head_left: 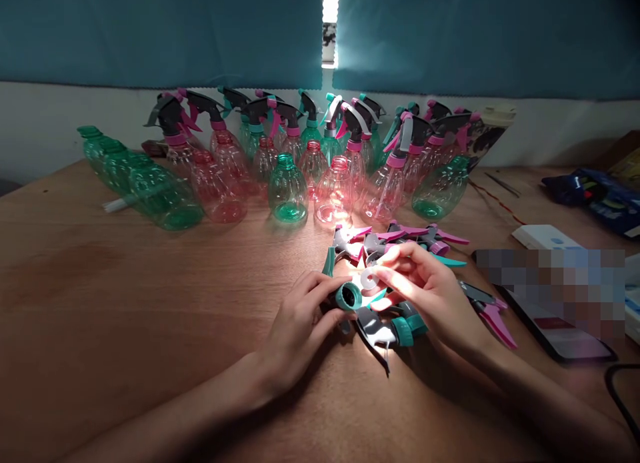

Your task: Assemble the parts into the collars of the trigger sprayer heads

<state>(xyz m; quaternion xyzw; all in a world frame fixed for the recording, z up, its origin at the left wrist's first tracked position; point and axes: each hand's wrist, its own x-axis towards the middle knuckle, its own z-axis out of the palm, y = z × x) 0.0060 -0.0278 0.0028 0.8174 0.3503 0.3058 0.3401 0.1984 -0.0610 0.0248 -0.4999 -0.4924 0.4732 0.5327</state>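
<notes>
My left hand (300, 323) is closed around a trigger spray head, its green threaded collar (349, 295) facing me with the dark opening showing. Between thumb and fingertips, my right hand (425, 289) pinches a small translucent white ring, like a washer (369, 279), just right of the collar and apart from it. Beneath and behind both hands lie several loose spray heads; a grey one with a green collar (403, 331) is closest to me. Others with pink triggers (453, 237) lie beyond my right fingers.
Several clear green bottles (288, 189) and pink bottles (334, 193) stand across the back, many with spray heads on. White tubes (120, 203) lie at left. A phone (560, 323), a white device (545, 237) and a blue packet (595, 196) are at right; a cup (493, 133) stands behind.
</notes>
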